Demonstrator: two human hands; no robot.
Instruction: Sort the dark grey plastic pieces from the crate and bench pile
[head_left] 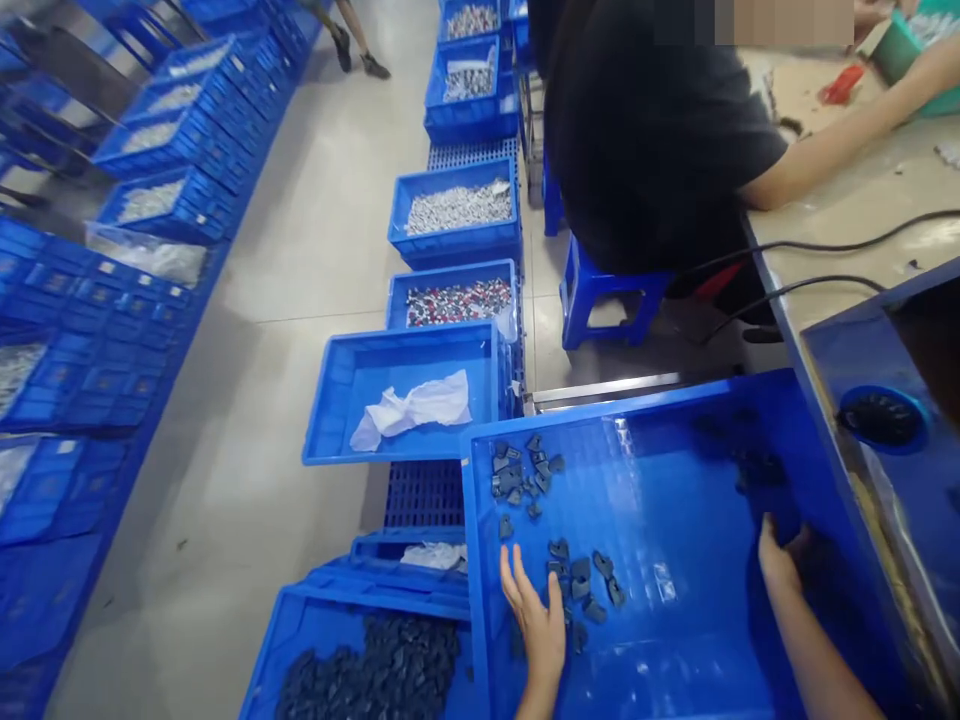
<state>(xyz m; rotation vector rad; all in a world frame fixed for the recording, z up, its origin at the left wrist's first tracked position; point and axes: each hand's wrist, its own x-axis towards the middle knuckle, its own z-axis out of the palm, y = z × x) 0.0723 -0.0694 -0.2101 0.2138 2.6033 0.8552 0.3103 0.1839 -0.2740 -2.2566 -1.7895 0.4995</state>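
Note:
My left hand [536, 622] is over the left side of a large blue tray [675, 610], fingers spread and nothing held. Just beyond and beside its fingers lie several small dark plastic pieces [581, 578], and another cluster of dark pieces [512, 478] sits in the far left corner. My right hand [784, 560] reaches into the shaded right side of the tray. Its thumb and fingers look apart, with nothing visible between them. A few dark pieces [761, 468] lie beyond it in the shadow.
A blue crate full of dark pieces [367, 665] stands at lower left. Beyond is a blue bin with a white cloth [412, 408]. A person in black [660, 130] sits on a blue stool [607, 300] at a workbench [862, 180] with cables. Stacked crates [97, 320] line the left.

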